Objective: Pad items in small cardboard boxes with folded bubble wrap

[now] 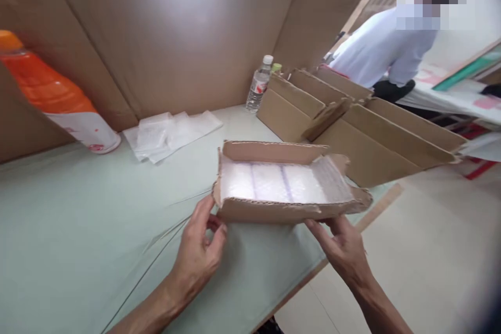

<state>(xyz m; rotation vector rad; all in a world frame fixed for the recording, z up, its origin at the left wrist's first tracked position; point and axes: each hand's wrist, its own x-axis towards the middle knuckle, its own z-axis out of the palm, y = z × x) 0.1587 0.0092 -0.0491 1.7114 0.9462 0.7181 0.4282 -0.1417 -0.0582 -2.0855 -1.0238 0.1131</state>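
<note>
Both hands meet the shallow open carton (266,212) along its near side, with the carton lying just ahead of them, away from the person. At its near left corner, the left hand (202,237) sets its forefinger to the cardboard, thumb spread apart from it and curled in below. Toward the other end, the right hand (344,248) has its thumb at the bottom edge of the near wall; its other fingers go partly out of sight beneath, so I can't tell whether either hand truly pinches or merely props.

Lengthwise, the carton runs left to right across the person's front, bridging the two hands. Neither hand is clearly nearer, since each is at the cardboard: the left at a corner, the right under the long wall, short of the ragged right end. Clear plastic packs (270,182) lie inside. That right end sits close to the edge of the table (97,219), with a larger open box (383,151) just behind; whether the carton's base touches the tabletop, I can't make out.
</note>
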